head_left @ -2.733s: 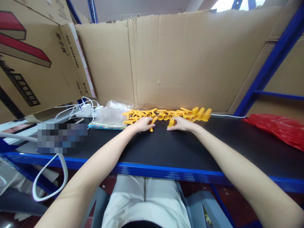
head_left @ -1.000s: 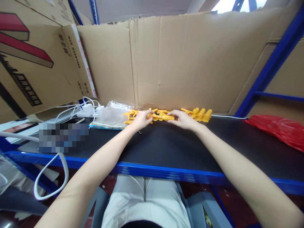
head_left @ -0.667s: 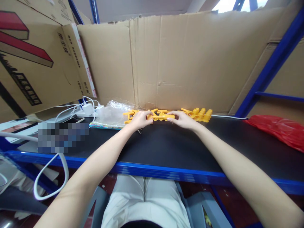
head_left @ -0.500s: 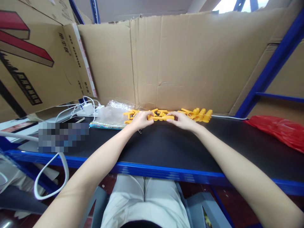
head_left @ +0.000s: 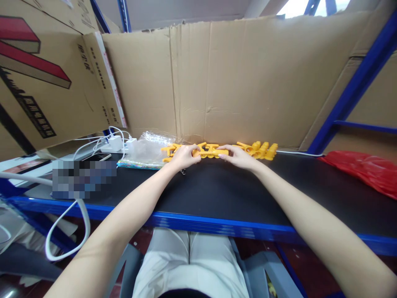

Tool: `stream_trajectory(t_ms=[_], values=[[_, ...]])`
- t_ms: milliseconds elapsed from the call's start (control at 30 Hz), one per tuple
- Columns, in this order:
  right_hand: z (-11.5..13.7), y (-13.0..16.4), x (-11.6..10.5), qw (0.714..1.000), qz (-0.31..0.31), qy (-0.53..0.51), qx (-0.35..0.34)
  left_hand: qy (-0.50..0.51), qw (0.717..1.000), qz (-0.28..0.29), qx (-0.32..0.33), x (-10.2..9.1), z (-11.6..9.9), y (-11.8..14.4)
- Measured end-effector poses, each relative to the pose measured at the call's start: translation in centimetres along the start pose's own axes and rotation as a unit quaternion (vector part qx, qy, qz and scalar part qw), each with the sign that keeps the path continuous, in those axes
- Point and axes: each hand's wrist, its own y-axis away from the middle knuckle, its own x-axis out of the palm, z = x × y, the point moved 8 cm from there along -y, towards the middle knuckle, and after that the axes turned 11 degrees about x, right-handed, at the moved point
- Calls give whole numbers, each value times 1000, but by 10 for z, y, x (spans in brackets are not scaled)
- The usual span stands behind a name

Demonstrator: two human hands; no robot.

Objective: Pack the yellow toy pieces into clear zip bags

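Your left hand (head_left: 186, 156) pinches the left end of a yellow part (head_left: 214, 152) between thumb and fingers; your right hand (head_left: 238, 157) pinches its right end in the same way. The yellow part lies horizontally between the two hands, near the back of the black tabletop (head_left: 217, 188), in front of other yellow pieces.

Note its appearance: bright, uniform orange-yellow, elongated, with a narrow middle, a broader, smooth right section and a rounded left end, partly covered by your fingers. From this view it appears to be either one moulded piece or two pieces joined end to end; the contact with the tabletop is hidden.

Directly behind it, round-mouthed yellow pieces stand in a row. Beyond your right hand, a nested stack of yellow cups (head_left: 264, 150) lies along the back edge. Beyond your left hand, a heap of slim yellow pieces (head_left: 169, 150) sits beside a clear plastic bag (head_left: 144, 150). A cardboard panel (head_left: 248, 82) rises behind the row. A red plastic bag (head_left: 361, 170) lies well apart at the right of the tabletop.
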Motion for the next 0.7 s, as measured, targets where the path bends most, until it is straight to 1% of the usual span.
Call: stream_trajectory(t_ms=[133,200,300,367,467,600,700], values=[[0,2,-3,999,9,-34,6,-22,1000,9,-1,0,1,-1],[-1,2,-3,997,18,-77,7,-26,1000,7,-5,-1,3,-1],[-8,-1,-3,986,31,-158,33,-23,1000,-3,0,-2,5,-2],[-13,-2,-2,980,42,-187,56,-20,1000,-14,8,-3,5,-2],[-16,-2,0,976,53,-195,78,-18,1000,-14,18,-3,2,-1],[-17,-2,4,973,50,-199,105,-24,1000,-6,19,-1,0,-1],[-18,0,6,968,68,-213,117,-30,999,-6,14,-1,0,-1]])
